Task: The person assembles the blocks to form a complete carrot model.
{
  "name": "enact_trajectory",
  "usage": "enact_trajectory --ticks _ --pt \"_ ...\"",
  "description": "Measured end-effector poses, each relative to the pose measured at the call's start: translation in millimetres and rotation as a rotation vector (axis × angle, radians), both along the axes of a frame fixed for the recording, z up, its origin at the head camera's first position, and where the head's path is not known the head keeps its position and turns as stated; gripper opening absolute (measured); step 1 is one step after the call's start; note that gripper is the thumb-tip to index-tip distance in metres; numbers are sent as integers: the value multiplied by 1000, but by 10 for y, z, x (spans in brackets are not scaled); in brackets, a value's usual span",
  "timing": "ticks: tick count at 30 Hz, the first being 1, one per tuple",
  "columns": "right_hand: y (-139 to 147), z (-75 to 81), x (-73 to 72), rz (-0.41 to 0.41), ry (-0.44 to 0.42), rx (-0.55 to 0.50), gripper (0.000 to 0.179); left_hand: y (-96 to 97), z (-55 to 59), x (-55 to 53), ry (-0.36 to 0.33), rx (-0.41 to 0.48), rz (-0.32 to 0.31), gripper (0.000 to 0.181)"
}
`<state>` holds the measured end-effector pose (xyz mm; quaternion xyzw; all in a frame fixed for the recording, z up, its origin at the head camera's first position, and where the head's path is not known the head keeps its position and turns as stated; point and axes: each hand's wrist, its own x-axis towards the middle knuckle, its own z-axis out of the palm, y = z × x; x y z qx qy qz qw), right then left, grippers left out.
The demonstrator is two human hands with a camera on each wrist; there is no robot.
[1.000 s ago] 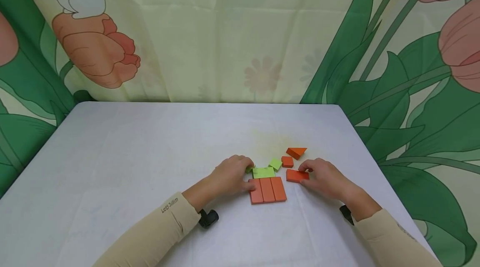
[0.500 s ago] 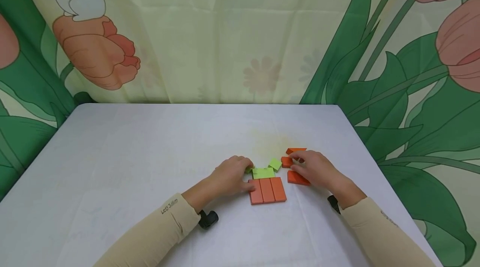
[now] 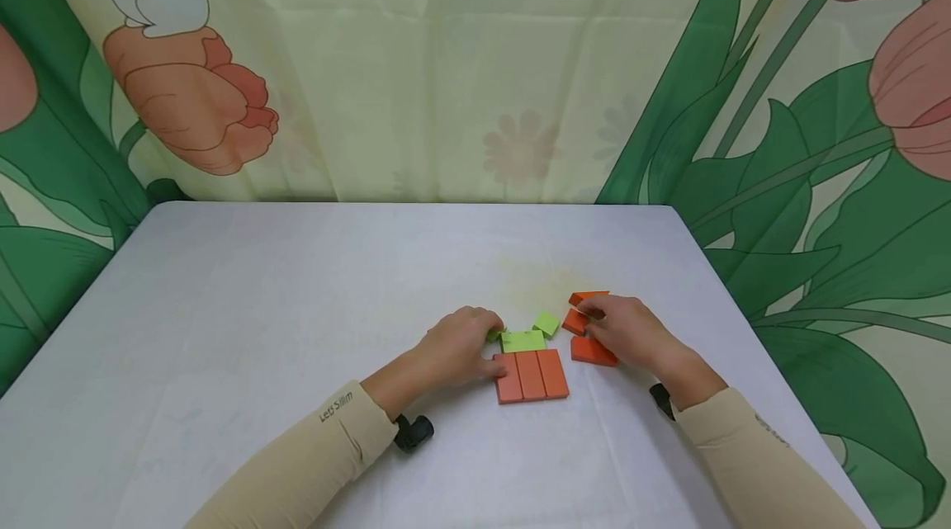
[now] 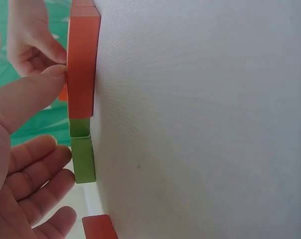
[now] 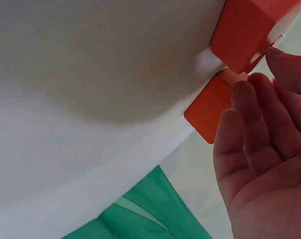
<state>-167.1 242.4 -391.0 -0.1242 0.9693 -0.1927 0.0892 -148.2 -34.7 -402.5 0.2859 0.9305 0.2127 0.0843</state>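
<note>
My left hand (image 3: 462,347) lies at the left of a flat row of orange blocks (image 3: 531,375), thumb touching the leftmost. Its fingers are beside a small green block (image 4: 83,159) at the row's back corner, partly hidden by the hand. A green rectangular block (image 3: 523,341) stands behind the row, with a small green block (image 3: 546,324) tilted at its right. My right hand (image 3: 637,335) pinches a small orange block (image 3: 574,321) between thumb and fingertips. Under that hand's near side sits an orange rectangular block (image 3: 593,351); an orange triangular block (image 3: 589,296) lies just beyond its fingertips.
A white cloth covers the table (image 3: 297,281), and all the blocks sit on its right half. Behind the far edge hangs a printed curtain (image 3: 446,67). A small black camera (image 3: 413,433) is strapped to my left wrist.
My right hand has left the orange rectangular block and moved left and away to the small orange block, which has turned and shifted slightly right. My left hand stays in place.
</note>
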Motion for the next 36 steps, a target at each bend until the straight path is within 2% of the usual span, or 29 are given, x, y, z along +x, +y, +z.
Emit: enact_trajectory --ticks 6,12,22,26,30,36 --pt "-18 -21 -44 42 17 -3 32 -2 -11 -1 1 11 -7 52" --pt "-12 -35 -77 64 -4 -8 32 7 -16 -7 1 2 -3 52" --pt "-14 15 -53 21 -29 -20 26 8 -9 -1 -11 -9 4 53" --pt "-13 86 35 19 -25 -56 24 -1 -3 -1 -7 -9 1 52" --pt "-29 142 182 87 -23 -58 24 -8 3 -9 0 -10 -1 53" --pt "-96 141 443 165 -54 -59 23 -19 -2 -20 -7 -14 4 53"
